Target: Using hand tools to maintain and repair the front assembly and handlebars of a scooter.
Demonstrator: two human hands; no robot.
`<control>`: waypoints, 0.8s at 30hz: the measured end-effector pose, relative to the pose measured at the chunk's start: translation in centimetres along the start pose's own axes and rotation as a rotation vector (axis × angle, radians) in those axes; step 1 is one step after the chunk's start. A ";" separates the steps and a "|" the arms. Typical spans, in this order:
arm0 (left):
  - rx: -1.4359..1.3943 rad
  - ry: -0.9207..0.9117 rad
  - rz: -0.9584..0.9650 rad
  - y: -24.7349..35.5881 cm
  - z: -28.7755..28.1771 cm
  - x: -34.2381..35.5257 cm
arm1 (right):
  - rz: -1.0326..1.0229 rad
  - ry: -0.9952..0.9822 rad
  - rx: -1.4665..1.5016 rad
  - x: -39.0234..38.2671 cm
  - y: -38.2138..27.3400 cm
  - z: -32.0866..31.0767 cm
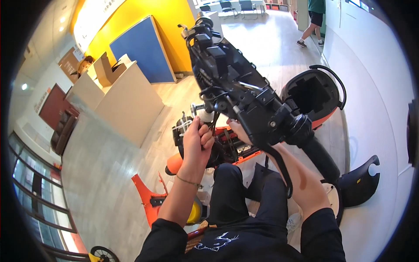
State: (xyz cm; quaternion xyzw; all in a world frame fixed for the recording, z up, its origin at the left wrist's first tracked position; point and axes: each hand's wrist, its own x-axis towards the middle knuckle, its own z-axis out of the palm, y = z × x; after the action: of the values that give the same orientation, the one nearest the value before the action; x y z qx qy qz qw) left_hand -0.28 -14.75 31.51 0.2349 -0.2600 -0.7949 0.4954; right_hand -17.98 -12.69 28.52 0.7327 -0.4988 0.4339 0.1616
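Curling our left hand (198, 137) around cables below the handlebar (244, 94), we lose our right hand (239, 131) behind it; its fingers we cannot tell.

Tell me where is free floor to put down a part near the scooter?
Bare floor lies left of the scooter, toward the beige counter. Crowded: around the left hand, the handlebar assembly, and the orange panel.

The handlebar (244, 91) is black, the scooter body (325, 120) orange with a black seat well, a loose panel (146, 196) orange, another panel (360, 183) black, the sleeves (166, 238) black, the wall (144, 17) yellow, its board (142, 50) blue, the counter (126, 102) beige.
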 end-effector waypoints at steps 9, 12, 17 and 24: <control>0.468 0.046 0.081 1.0 0.5 0.7 | 0.734 -0.055 1.324 0.0 -1.4 -1.1; 0.503 0.071 0.137 1.2 0.3 1.9 | 0.826 -0.069 1.291 -1.1 -0.2 0.3; 0.704 0.057 0.261 1.9 0.0 5.5 | 0.815 -0.280 1.432 -2.6 2.9 3.9; 0.861 0.094 0.392 1.9 -0.6 6.5 | 0.932 -0.460 0.828 1.9 -1.3 -1.3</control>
State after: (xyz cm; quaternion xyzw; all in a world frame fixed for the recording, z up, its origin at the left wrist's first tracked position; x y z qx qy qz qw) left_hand -1.28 -21.50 31.52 0.4010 -0.5826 -0.4949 0.5048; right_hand -17.22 -12.31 31.04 0.5157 -0.5774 0.4468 -0.4484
